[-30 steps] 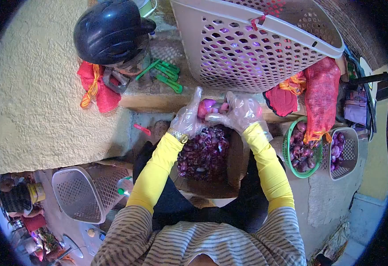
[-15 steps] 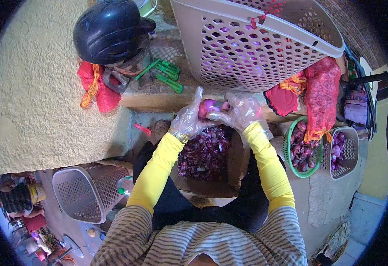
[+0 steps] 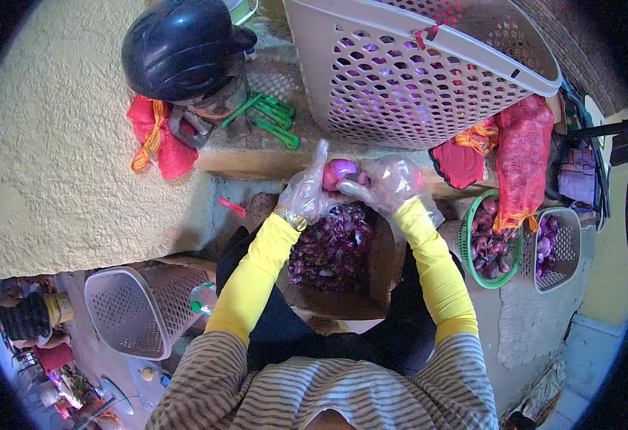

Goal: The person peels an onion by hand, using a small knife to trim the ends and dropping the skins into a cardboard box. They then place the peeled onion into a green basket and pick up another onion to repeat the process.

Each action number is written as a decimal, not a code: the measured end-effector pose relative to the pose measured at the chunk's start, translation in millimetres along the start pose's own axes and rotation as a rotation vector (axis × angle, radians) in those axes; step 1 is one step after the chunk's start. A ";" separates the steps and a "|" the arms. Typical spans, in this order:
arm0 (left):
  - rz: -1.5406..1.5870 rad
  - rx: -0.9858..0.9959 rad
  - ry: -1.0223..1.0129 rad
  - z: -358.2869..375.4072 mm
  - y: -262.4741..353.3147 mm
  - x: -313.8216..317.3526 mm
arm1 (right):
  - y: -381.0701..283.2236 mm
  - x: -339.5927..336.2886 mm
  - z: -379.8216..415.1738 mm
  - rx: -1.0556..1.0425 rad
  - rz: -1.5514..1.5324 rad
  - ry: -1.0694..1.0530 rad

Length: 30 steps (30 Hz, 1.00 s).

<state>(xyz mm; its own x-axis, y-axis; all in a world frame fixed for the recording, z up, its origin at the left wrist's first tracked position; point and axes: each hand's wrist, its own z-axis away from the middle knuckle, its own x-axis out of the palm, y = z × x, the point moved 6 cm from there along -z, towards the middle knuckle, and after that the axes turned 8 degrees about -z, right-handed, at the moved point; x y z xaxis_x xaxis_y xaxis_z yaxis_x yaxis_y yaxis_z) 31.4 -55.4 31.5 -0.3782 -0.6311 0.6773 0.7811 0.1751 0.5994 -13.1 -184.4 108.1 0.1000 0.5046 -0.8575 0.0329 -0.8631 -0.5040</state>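
Note:
A red onion (image 3: 339, 174) is held between both hands, above a cardboard box (image 3: 339, 304) of purple onion skins (image 3: 332, 247). My left hand (image 3: 305, 190), in a clear plastic glove, cups the onion from the left with its thumb pointing up. From the right, my right hand (image 3: 389, 183), gloved the same way, has its fingers bent toward the onion and touches its side. Whether a small tool is in the right hand is too unclear to tell.
A large perforated basket (image 3: 414, 86) stands ahead. Onions fill a green basket (image 3: 464, 240) and a smaller basket (image 3: 576, 251) at right. Red mesh sacks (image 3: 525, 150), a black helmet (image 3: 178, 50) and green cutters (image 3: 274, 118) lie on the ledge. Another basket (image 3: 124, 315) is at left.
The onion shows a little more between the hands, and the right hand's fingers have shifted slightly. The whole view has moved a little.

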 end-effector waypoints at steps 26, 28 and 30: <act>-0.009 -0.033 -0.006 -0.7 -5.5 3.6 | 13.3 -5.8 1.3 0.029 0.026 0.084; -0.030 -0.027 0.014 -0.8 -5.4 1.8 | 11.7 -5.6 1.3 0.011 0.016 0.087; -0.018 -0.025 0.027 0.7 -4.5 3.4 | 12.5 -2.9 0.6 0.039 0.057 0.062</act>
<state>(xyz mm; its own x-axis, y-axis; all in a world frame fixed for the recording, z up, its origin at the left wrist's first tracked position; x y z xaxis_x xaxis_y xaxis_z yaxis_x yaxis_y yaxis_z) 26.3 -57.8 31.4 -0.3795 -0.6539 0.6545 0.7866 0.1443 0.6003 -13.6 -196.7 104.2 0.1621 0.4509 -0.8777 -0.0136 -0.8884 -0.4589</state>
